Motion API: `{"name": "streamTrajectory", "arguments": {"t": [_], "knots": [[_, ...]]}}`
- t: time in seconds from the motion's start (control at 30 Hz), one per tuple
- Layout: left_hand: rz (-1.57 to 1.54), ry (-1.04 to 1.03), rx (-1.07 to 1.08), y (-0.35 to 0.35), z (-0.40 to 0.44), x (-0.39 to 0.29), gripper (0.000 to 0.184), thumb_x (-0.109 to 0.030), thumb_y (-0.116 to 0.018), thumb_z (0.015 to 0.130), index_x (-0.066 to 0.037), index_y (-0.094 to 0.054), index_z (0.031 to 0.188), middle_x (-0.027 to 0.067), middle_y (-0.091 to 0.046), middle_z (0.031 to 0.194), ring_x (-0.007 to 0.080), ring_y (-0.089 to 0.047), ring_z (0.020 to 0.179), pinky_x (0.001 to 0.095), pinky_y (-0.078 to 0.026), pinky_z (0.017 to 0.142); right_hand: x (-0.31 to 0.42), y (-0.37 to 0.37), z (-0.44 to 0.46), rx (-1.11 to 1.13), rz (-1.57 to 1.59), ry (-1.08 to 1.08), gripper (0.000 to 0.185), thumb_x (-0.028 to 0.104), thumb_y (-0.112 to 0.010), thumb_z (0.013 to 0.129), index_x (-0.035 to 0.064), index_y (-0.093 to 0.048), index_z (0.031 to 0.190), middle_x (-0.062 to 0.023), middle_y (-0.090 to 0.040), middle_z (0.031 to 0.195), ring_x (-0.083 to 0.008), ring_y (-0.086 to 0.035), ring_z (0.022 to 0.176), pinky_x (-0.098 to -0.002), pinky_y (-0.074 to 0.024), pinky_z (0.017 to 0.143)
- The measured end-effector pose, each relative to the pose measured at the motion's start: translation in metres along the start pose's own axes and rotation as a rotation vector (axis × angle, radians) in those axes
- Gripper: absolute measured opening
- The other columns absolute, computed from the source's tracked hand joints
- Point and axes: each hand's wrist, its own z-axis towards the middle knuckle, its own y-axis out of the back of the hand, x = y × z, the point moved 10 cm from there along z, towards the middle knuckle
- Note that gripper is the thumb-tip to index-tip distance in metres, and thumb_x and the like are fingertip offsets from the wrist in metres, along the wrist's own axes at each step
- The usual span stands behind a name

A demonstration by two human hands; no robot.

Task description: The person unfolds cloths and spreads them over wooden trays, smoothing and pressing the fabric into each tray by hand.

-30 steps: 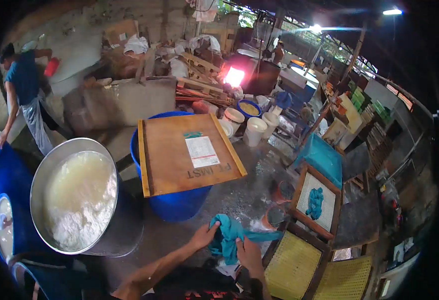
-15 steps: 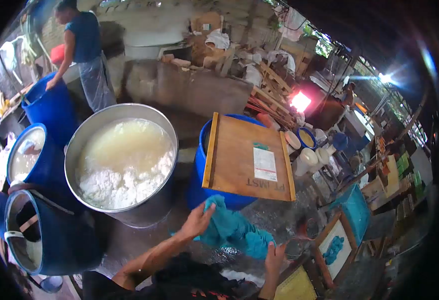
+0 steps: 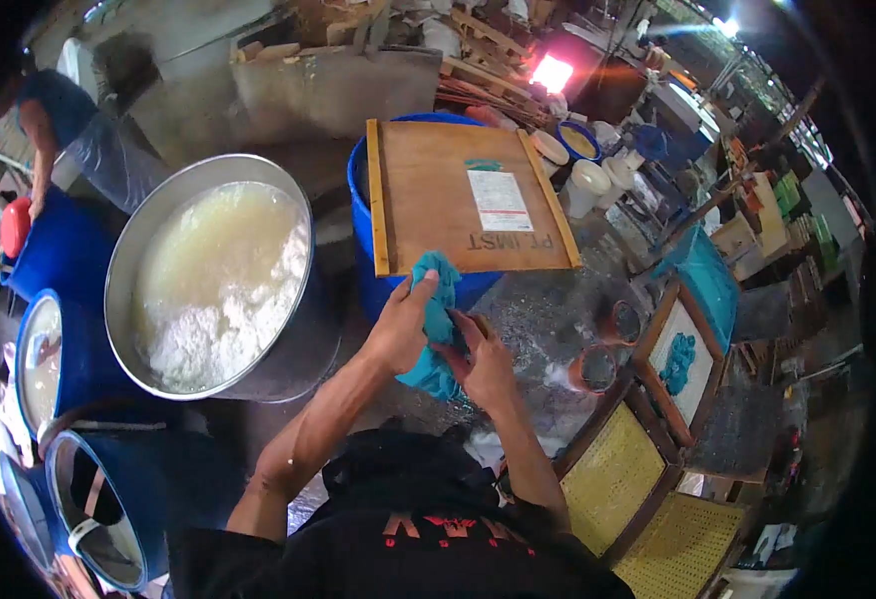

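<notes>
Your left hand (image 3: 398,327) grips the teal cloth (image 3: 439,317); right hand (image 3: 488,367) is closed on its side. Cloth sits just nearer you than the wooden board (image 3: 428,185). Stretched out half a second ago, now bunched: both hands look committed. Metal drum (image 3: 303,285) left of board.

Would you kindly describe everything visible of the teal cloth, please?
The teal cloth looks like soft, plain fabric, bunched and creased into a long, roughly upright bundle. The left hand grips it from the left; the right hand is against its right side. It is held clear of the floor, in front of the black shirt. I can't tell whether it is wet.
</notes>
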Motion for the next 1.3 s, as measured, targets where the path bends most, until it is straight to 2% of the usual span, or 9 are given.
{"name": "streamTrajectory", "arguments": {"t": [0.17, 0.33, 0.4, 0.5, 0.67, 1.0, 1.13, 1.23, 1.3], "knots": [[0.122, -0.001, -0.052, 0.014, 0.003, 0.002, 0.038, -0.032, -0.063, 0.104, -0.006, -0.057, 0.132, 0.0019, -0.063, 0.106, 0.0135, -0.061, 0.093, 0.0316, -0.051, 0.078, -0.01, -0.015, 0.0, 0.103, 0.007, 0.146, 0.039, 0.008, -0.073, 0.089, 0.0058, -0.067, 0.127, -0.0197, -0.069, 0.117, -0.0347, -0.071, 0.102, -0.0415, -0.0563, 0.084], [0.299, -0.23, -0.138, 0.029, -0.001, -0.033, 0.054, -0.038, -0.073, 0.095, -0.004, -0.058, 0.134, 0.0082, -0.06, 0.112, 0.019, -0.06, 0.104, 0.0353, -0.052, 0.087, -0.047, 0.023, 0.011, -0.016, 0.199, -0.162, 0.025, 0.008, -0.063, 0.1, 0.0029, -0.068, 0.124, -0.0098, -0.072, 0.11, -0.0244, -0.07, 0.095, -0.0346, -0.0552, 0.084], [1.119, -0.512, -0.141, 0.026, -0.018, -0.062, 0.06, -0.038, -0.076, 0.091, -0.001, -0.059, 0.134, 0.015, -0.059, 0.121, 0.025, -0.06, 0.113, 0.0383, -0.052, 0.093, -0.085, 0.025, 0.005, -0.147, 0.469, -0.334, 0.024, 0.016, -0.059, 0.105, 0.0018, -0.068, 0.122, -0.0069, -0.071, 0.111, -0.0221, -0.068, 0.1, -0.0365, -0.0543, 0.091], [1.504, -0.624, 0.014, 0.024, -0.042, -0.068, 0.061, -0.041, -0.081, 0.084, -0.005, -0.064, 0.13, 0.0159, -0.058, 0.125, 0.0325, -0.06, 0.117, 0.0429, -0.054, 0.094, -0.127, 0.021, -0.003, -0.434, 1.493, -0.763, 0.038, 0.037, -0.065, 0.1, 0.0053, -0.067, 0.12, -0.0099, -0.069, 0.116, -0.0265, -0.066, 0.108, -0.0452, -0.052, 0.101], [2.0, -0.541, -0.098, 0.12, -0.035, -0.073, 0.043, -0.037, -0.079, 0.085, -0.01, -0.072, 0.117, 0.0069, -0.067, 0.115, 0.0302, -0.062, 0.115, 0.0456, -0.056, 0.09, -0.186, 0.108, -0.016, -0.621, 1.258, -0.735, 0.036, 0.034, -0.066, 0.098, 0.0061, -0.067, 0.121, -0.0102, -0.069, 0.121, -0.0255, -0.066, 0.109, -0.0438, -0.0512, 0.1], [1.87, -0.667, -0.014, 0.12, -0.052, -0.131, 0.025, -0.028, -0.079, 0.084, -0.008, -0.071, 0.096, 0.0071, -0.07, 0.096, 0.0282, -0.064, 0.101, 0.0429, -0.054, 0.082, -0.237, 0.286, -0.056, -0.823, 0.274, -0.49, 0.039, 0.038, -0.064, 0.103, 0.0047, -0.065, 0.124, -0.0018, -0.066, 0.101, -0.016, -0.062, 0.097, -0.0341, -0.0509, 0.087], [2.005, -0.719, 0.223, 0.083, -0.053, -0.132, 0.017, -0.018, -0.077, 0.084, -0.009, -0.069, 0.096, 0.0067, -0.07, 0.094, 0.0293, -0.066, 0.095, 0.0431, -0.055, 0.078, -0.231, 0.311, -0.063, -0.969, 0.727, -0.352, 0.033, 0.034, -0.063, 0.103, 0.0059, -0.063, 0.121, -0.0002, -0.062, 0.094, -0.0128, -0.058, 0.084, -0.0299, -0.0498, 0.074], [1.97, -0.924, -0.045, 0.099, -0.044, -0.162, 0.024, -0.007, -0.071, 0.08, -0.011, -0.067, 0.103, 0.0094, -0.07, 0.092, 0.0327, -0.069, 0.09, 0.0469, -0.055, 0.073, -0.257, 0.315, -0.062, -0.566, 1.0, -0.33, 0.029, 0.03, -0.06, 0.102, 0.0086, -0.063, 0.121, -0.0034, -0.06, 0.095, -0.011, -0.058, 0.082, -0.0249, -0.0464, 0.059], [1.942, -0.886, -0.162, 0.092, -0.039, -0.178, 0.024, -0.006, -0.07, 0.08, -0.011, -0.067, 0.103, 0.0103, -0.07, 0.091, 0.0334, -0.07, 0.089, 0.0476, -0.055, 0.074, -0.209, 0.303, -0.054, -0.359, 0.712, -0.407, 0.028, 0.027, -0.066, 0.099, 0.0077, -0.065, 0.118, -0.004, -0.063, 0.099, -0.0126, -0.059, 0.086, -0.0291, -0.0476, 0.073]]}}
